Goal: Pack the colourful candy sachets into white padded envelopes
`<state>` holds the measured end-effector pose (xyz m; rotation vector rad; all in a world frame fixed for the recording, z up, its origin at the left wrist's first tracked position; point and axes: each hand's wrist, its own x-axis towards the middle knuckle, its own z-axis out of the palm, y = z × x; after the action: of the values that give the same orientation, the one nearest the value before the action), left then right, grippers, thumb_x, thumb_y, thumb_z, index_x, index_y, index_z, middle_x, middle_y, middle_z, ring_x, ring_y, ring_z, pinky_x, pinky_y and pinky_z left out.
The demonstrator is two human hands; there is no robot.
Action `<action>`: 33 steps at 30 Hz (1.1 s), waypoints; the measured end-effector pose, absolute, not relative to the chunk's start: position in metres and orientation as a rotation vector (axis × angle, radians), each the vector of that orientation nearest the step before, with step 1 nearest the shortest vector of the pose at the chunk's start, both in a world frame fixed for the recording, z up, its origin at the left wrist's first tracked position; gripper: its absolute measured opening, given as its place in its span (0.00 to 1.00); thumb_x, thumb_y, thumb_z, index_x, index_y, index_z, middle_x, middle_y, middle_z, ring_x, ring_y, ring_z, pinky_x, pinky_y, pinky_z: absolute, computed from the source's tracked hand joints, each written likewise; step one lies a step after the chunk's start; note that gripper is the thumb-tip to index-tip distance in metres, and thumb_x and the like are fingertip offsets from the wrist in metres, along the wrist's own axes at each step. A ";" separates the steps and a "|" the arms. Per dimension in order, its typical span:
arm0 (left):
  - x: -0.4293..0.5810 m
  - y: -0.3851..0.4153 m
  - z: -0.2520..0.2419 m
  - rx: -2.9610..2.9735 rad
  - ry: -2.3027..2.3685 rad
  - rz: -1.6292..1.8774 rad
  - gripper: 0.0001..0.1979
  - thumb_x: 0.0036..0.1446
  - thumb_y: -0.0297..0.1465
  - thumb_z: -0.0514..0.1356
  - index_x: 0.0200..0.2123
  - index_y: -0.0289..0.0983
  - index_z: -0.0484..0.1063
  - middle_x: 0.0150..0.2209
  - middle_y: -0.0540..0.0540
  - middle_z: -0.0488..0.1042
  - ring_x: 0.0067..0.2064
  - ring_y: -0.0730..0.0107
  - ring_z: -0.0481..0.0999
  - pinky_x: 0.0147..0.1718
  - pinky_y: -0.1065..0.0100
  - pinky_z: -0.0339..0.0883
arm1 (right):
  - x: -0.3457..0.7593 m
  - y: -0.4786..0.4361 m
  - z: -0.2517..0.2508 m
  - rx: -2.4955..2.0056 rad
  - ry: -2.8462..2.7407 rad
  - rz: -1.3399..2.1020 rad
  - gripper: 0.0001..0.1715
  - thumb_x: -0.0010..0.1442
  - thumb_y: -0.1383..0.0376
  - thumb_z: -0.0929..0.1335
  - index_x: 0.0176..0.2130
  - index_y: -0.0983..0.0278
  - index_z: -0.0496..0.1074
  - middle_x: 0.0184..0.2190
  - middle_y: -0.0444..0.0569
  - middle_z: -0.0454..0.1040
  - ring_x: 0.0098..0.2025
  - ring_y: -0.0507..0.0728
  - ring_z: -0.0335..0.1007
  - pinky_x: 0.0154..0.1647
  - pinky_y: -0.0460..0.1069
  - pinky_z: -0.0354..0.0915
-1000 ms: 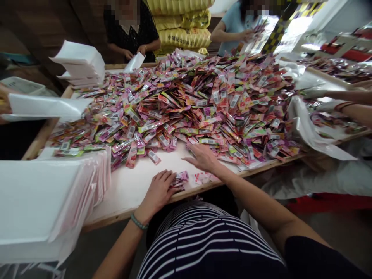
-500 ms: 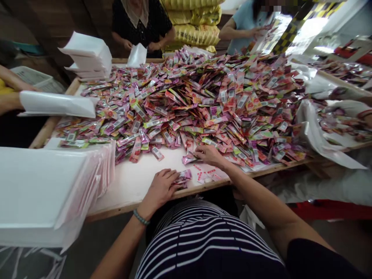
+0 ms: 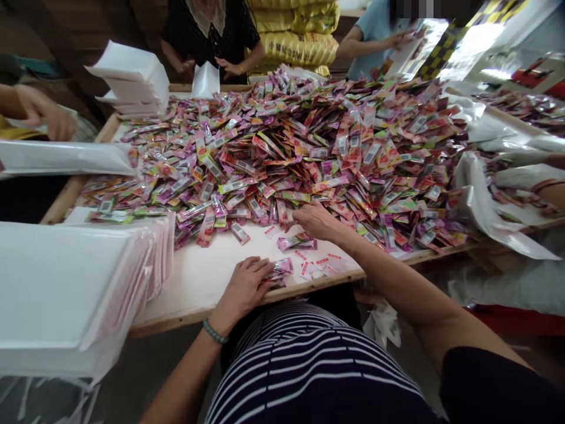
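A big heap of small sachets [image 3: 273,159], pink, purple and green, covers the table. My left hand [image 3: 247,284] rests near the front edge, its fingers closed around the side of a small bunch of purple sachets [image 3: 282,270]. At the heap's near edge is my right hand [image 3: 318,221], fingers curled and their tips on a pinkish sachet [image 3: 282,212]; the exact grip is partly hidden. Just below it lie a couple of loose purple sachets [image 3: 296,241]. Small white-and-red paper slips [image 3: 315,266] are scattered beside the bunch.
White plastic bags [image 3: 57,282] are stacked at the left front, with another stack [image 3: 132,76] at the back left. A wooden rim [image 3: 185,321] edges the table. Co-workers' hands [image 3: 48,115] are at the left and far sides. An open bag [image 3: 479,200] lies at the right.
My right hand has moved forward to the heap, leaving purple sachets lying on the table below it. My left hand stays on its bunch. The left co-worker's hand has lifted above the white bag.
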<state>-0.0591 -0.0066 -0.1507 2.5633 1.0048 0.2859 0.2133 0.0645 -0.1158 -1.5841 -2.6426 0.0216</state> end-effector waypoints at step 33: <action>-0.060 -0.009 -0.157 2.651 1.131 0.377 0.32 0.62 0.39 0.56 0.64 0.31 0.54 0.57 0.33 0.70 0.60 0.52 0.67 0.60 0.44 0.53 | 0.204 0.030 -0.116 -1.854 -2.221 0.243 0.16 0.63 0.63 0.64 0.48 0.67 0.73 0.46 0.58 0.75 0.47 0.60 0.70 0.48 0.51 0.62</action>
<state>-0.0596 -0.0091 -0.1573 2.6507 1.1309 0.3765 0.2035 0.0299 -0.1164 -1.8540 -2.2207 0.2435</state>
